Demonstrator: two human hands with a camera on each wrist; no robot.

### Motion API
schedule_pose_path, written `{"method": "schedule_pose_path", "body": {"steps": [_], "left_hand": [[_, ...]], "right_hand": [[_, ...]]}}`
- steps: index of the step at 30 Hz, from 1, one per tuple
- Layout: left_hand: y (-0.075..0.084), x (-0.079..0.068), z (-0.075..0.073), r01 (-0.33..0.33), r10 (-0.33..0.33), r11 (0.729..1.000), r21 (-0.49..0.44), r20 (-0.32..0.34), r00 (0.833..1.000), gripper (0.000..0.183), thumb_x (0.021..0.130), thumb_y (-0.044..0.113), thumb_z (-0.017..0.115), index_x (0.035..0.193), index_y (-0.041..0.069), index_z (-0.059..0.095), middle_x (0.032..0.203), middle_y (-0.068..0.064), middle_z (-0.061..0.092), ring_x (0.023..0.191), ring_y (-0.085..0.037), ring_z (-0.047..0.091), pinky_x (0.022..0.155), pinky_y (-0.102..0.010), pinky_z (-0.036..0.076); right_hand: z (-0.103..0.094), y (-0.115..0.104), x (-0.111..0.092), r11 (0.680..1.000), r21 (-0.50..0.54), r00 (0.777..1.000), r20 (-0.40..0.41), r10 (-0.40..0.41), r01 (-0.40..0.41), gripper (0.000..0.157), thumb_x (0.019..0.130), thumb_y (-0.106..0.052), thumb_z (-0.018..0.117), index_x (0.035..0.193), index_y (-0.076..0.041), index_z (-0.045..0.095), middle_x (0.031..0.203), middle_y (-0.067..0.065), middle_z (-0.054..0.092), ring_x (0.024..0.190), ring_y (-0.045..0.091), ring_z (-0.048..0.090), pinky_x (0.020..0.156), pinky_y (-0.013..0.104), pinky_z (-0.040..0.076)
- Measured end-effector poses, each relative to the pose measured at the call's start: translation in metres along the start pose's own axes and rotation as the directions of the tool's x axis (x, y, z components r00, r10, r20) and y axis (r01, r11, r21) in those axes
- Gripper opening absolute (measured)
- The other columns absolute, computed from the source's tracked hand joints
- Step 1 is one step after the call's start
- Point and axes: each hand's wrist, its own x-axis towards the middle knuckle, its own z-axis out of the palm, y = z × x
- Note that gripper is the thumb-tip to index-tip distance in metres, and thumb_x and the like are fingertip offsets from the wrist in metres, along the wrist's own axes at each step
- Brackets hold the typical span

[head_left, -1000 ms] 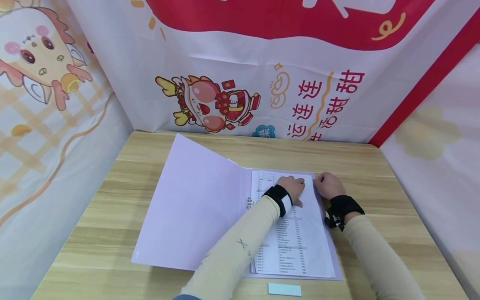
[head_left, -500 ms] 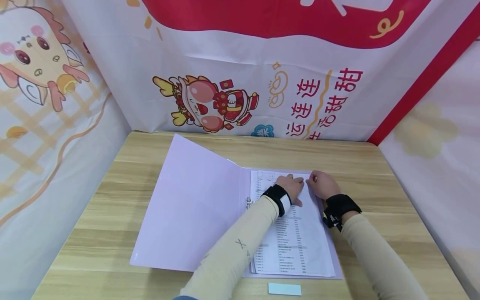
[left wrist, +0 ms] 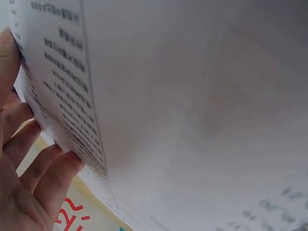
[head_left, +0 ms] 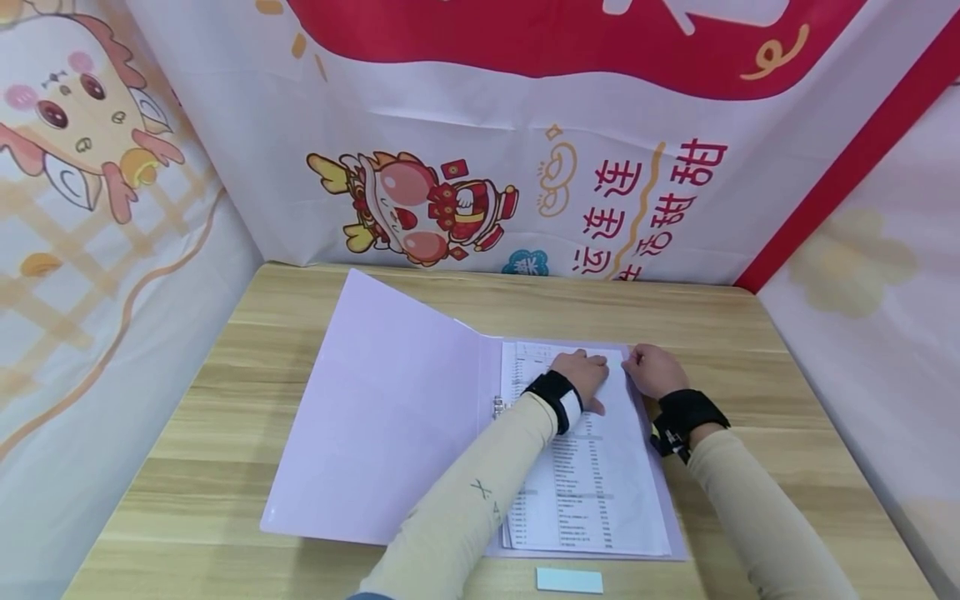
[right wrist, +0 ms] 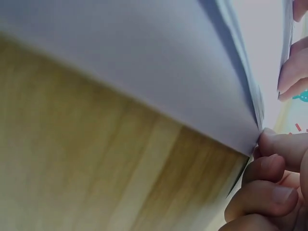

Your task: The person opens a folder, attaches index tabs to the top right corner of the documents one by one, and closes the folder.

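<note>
A lilac ring binder (head_left: pixel 390 425) lies unfolded on the table, its front cover swung to the left. Printed sheets (head_left: pixel 622 483) are stacked on its right half, beside a metal ring clip (head_left: pixel 498 406) partly hidden by the left sleeve. My left hand (head_left: pixel 581 377) rests on the upper part of the stack, fingers spread over the top sheet. At the upper right corner of the papers, my right hand (head_left: pixel 655 369) pinches the corner between thumb and forefinger. The right wrist view shows the other fingers (right wrist: pixel 262 197) of that hand curled below the corner.
A small pale blue strip (head_left: pixel 568 579) lies on the wooden table (head_left: pixel 202 450) in front of the binder. Printed cloth walls (head_left: pixel 420 100) stand close behind the table and on both sides.
My right hand slid a little leftward at the paper corner, then back slightly to the right. My left hand and the binder stayed in place.
</note>
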Motion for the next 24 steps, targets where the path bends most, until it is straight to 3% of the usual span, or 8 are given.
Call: {"method": "schedule_pose_path", "body": {"steps": [12, 24], "left_hand": [[0.0008, -0.0004, 0.0017, 0.021, -0.021, 1.0, 0.013, -0.026, 0.999, 0.073, 0.071, 0.066, 0.065, 0.131, 0.025, 0.055, 0.135, 0.013, 0.05, 0.104, -0.012, 0.054, 0.071, -0.028, 0.051], [0.001, 0.0006, 0.0009, 0.019, -0.019, 1.0, 0.023, 0.024, 1.0, 0.072, 0.073, 0.066, 0.064, 0.132, 0.026, 0.053, 0.139, 0.013, 0.046, 0.108, -0.012, 0.052, 0.074, -0.029, 0.05]], "right_hand": [[0.0042, -0.0095, -0.0011, 0.998, 0.065, 0.998, 0.055, -0.023, 0.02, 0.021, 0.092, -0.023, 0.057, 0.078, -0.008, 0.054, 0.065, 0.004, 0.05, 0.06, 0.02, 0.049, 0.053, 0.029, 0.036], [0.0015, -0.0068, 0.0015, 0.997, 0.05, 0.996, 0.066, 0.054, -0.057, 0.023, 0.091, -0.023, 0.057, 0.075, -0.007, 0.054, 0.066, 0.004, 0.05, 0.063, 0.022, 0.05, 0.054, 0.029, 0.034]]}}
